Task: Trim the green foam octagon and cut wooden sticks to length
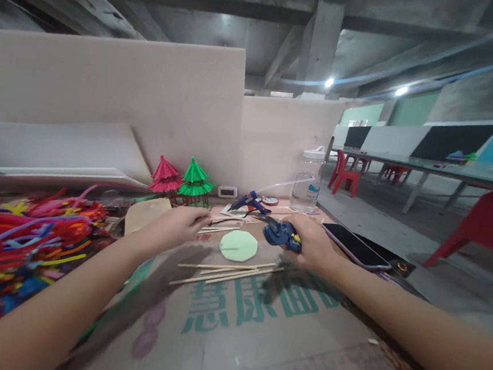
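Note:
My right hand (308, 239) is closed around a pair of blue-handled cutters (283, 234), whose dark jaws point left. My left hand (182, 225) has its fingertips pinched beside a thin dark strand (226, 220); whether it holds that strand is unclear. Between the hands lies a pale green octagonal piece (238, 246) with a small mark on it. Several thin wooden sticks (225, 273) lie in front of it, and more sticks (219, 229) are by my left fingertips. Behind them rests a blue glue gun (245, 202).
Red and green paper-roofed models (195, 183) stand at the back near a small digital display (227, 192). A clear water bottle (307, 184) stands back right. A phone (355, 246) lies beside my right forearm. Colourful pipe cleaners (30, 241) heap at left. Cardboard (198, 348) covers the table.

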The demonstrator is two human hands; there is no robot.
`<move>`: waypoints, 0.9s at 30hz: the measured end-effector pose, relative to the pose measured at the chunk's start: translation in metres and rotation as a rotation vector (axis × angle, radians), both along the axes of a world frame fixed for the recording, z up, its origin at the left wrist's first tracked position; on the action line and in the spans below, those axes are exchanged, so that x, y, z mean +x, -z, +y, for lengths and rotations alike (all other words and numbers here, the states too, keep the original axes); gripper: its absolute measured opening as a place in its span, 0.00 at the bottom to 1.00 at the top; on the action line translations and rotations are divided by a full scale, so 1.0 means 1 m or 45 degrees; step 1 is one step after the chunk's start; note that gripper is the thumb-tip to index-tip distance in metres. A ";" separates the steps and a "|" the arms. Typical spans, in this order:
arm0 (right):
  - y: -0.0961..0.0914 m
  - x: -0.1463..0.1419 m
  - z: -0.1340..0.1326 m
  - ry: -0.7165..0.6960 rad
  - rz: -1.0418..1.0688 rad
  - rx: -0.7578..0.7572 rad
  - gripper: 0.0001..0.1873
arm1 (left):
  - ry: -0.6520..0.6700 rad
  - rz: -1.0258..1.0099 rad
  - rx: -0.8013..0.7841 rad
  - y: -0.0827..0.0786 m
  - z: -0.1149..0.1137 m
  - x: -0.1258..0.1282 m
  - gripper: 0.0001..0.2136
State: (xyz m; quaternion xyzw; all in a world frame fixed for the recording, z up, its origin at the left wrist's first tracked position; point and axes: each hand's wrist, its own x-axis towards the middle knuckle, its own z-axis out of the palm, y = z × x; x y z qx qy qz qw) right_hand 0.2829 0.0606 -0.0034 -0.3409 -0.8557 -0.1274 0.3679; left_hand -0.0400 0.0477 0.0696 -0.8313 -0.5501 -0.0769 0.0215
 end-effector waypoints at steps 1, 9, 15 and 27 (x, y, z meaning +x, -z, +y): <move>0.006 0.000 0.002 0.016 -0.036 -0.040 0.20 | -0.004 0.053 -0.042 0.005 0.005 -0.006 0.18; 0.015 -0.001 0.002 0.096 -0.186 -0.055 0.22 | 0.089 0.168 -0.186 0.031 0.023 -0.021 0.13; 0.018 -0.004 0.002 0.074 -0.322 -0.028 0.25 | -0.106 0.124 0.033 0.036 0.029 -0.026 0.19; 0.016 0.005 0.017 0.158 -0.211 -0.362 0.22 | 0.345 0.023 0.207 0.012 -0.026 0.083 0.15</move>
